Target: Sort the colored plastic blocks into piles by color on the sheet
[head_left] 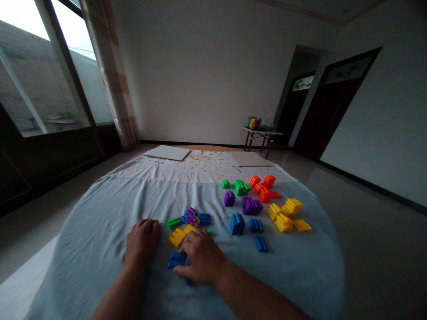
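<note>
My left hand [142, 241] rests palm-down on a pale blue cloth [90, 226], holding nothing, a little left of a loose cluster of ribbed plastic blocks. My right hand [200, 258] lies over that cluster, touching a yellow block [178, 237] and beside a blue block [176, 259]. Its palm hides whatever lies beneath. A purple block [191, 218], a green block [174, 223] and another blue block [204, 218] sit just beyond. Farther right lie groups of blue [237, 223], purple [251, 206], green [240, 187], orange [262, 186] and yellow blocks [288, 207].
Beyond the blocks, a stained white cloth carries two flat white boards [167, 152] [251, 159]. The rounded cloth-covered surface ends at a tiled floor. A small table [262, 132] with a colourful object stands by the far wall, near dark doors.
</note>
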Tool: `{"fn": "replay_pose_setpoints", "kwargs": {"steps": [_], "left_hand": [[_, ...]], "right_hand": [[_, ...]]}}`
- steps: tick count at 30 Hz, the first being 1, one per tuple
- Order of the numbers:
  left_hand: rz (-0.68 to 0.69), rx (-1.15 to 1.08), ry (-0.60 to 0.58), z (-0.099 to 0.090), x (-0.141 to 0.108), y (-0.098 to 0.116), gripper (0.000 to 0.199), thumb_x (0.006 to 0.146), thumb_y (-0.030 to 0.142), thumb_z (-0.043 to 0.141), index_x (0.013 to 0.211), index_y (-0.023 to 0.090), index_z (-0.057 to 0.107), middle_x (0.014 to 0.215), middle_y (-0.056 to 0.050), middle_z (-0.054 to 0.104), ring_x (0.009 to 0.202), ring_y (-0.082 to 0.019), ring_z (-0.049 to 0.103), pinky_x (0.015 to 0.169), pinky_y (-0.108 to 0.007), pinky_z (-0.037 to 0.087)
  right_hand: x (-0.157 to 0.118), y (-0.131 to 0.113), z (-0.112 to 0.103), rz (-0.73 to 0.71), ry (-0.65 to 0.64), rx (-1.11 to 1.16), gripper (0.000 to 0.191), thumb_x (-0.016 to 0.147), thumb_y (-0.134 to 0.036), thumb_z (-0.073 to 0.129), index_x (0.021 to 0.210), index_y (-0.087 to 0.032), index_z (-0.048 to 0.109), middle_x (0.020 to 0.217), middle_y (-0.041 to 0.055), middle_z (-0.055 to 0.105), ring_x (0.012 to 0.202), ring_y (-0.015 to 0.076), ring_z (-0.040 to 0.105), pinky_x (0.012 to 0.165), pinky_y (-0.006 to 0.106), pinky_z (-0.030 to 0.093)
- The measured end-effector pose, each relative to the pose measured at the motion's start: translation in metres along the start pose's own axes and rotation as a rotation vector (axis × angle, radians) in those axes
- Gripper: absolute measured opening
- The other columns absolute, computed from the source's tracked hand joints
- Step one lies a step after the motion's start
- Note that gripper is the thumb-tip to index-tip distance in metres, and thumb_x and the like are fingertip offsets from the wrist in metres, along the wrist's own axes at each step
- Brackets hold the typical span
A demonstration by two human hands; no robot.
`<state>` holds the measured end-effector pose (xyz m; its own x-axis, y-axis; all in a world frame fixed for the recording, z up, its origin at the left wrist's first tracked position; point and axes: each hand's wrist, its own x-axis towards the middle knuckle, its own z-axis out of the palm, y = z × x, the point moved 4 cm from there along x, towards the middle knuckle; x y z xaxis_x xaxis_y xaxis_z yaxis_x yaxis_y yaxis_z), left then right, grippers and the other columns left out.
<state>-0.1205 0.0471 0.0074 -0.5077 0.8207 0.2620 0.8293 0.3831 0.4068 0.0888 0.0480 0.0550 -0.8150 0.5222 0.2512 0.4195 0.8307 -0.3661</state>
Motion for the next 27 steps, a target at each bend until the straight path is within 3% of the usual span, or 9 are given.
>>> {"fn": "replay_pose_setpoints", "kwargs": {"steps": [5, 8, 12, 17, 19, 23, 27], "left_hand": [[0.004, 0.0, -0.011, 0.001, 0.001, -0.001, 0.044, 0.085, 0.04, 0.029, 0.094, 0.02, 0.068, 0.11, -0.01, 0.065, 0.101, -0.025, 0.057, 0.085, -0.036, 0.042], [0.0, 0.006, -0.02, 0.001, 0.001, -0.001, 0.044, 0.085, 0.039, 0.029, 0.094, 0.02, 0.068, 0.111, -0.01, 0.064, 0.101, -0.025, 0.057, 0.085, -0.036, 0.042], [-0.009, 0.013, -0.033, 0.001, 0.002, -0.001, 0.045, 0.085, 0.04, 0.029, 0.096, 0.019, 0.067, 0.111, -0.01, 0.064, 0.102, -0.026, 0.056, 0.085, -0.036, 0.043], [-0.009, 0.029, -0.025, 0.003, 0.003, -0.001, 0.046, 0.085, 0.041, 0.028, 0.095, 0.019, 0.067, 0.111, -0.01, 0.064, 0.104, -0.026, 0.056, 0.087, -0.036, 0.042], [-0.005, 0.033, -0.021, 0.003, 0.003, -0.001, 0.047, 0.085, 0.041, 0.028, 0.095, 0.019, 0.067, 0.111, -0.01, 0.064, 0.104, -0.025, 0.056, 0.088, -0.035, 0.042], [-0.004, 0.034, -0.012, 0.003, 0.003, -0.002, 0.046, 0.085, 0.042, 0.028, 0.096, 0.019, 0.067, 0.111, -0.009, 0.064, 0.104, -0.025, 0.056, 0.088, -0.034, 0.043], [-0.008, 0.032, -0.014, 0.003, 0.004, -0.004, 0.046, 0.085, 0.042, 0.029, 0.095, 0.019, 0.068, 0.111, -0.01, 0.064, 0.102, -0.026, 0.057, 0.084, -0.035, 0.044]], "right_hand": [[-0.029, 0.018, -0.047, 0.164, 0.173, 0.214, 0.026, 0.072, -0.035, 0.07, 0.089, -0.018, 0.06, 0.09, 0.0033, 0.064, 0.087, 0.0175, 0.06, 0.079, 0.028, 0.046], [-0.056, 0.033, -0.063, 0.26, 0.215, 0.212, 0.024, 0.072, -0.029, 0.068, 0.092, -0.02, 0.058, 0.089, 0.0024, 0.064, 0.086, 0.017, 0.06, 0.077, 0.027, 0.046], [-0.088, 0.058, -0.056, 0.398, 0.216, 0.038, 0.019, 0.076, -0.029, 0.064, 0.092, -0.02, 0.059, 0.089, 0.0041, 0.064, 0.085, 0.0192, 0.061, 0.078, 0.03, 0.047], [-0.104, 0.079, -0.043, 0.497, 0.039, -0.012, 0.029, 0.073, -0.039, 0.069, 0.092, -0.02, 0.061, 0.093, 0.006, 0.064, 0.09, 0.023, 0.061, 0.081, 0.034, 0.047], [-0.105, 0.082, -0.048, 0.466, 0.012, 0.05, 0.038, 0.07, -0.038, 0.072, 0.101, -0.02, 0.062, 0.102, 0.0066, 0.064, 0.098, 0.0233, 0.059, 0.086, 0.034, 0.046], [-0.103, 0.08, -0.056, 0.262, -0.045, 0.134, 0.052, 0.071, -0.018, 0.067, 0.121, -0.022, 0.055, 0.124, 0.0061, 0.057, 0.117, 0.0214, 0.049, 0.102, 0.035, 0.037], [-0.101, 0.077, -0.053, 0.138, -0.128, 0.117, 0.051, 0.073, -0.005, 0.056, 0.12, -0.023, 0.058, 0.12, 0.0045, 0.061, 0.115, 0.0194, 0.05, 0.103, 0.036, 0.036]]}}
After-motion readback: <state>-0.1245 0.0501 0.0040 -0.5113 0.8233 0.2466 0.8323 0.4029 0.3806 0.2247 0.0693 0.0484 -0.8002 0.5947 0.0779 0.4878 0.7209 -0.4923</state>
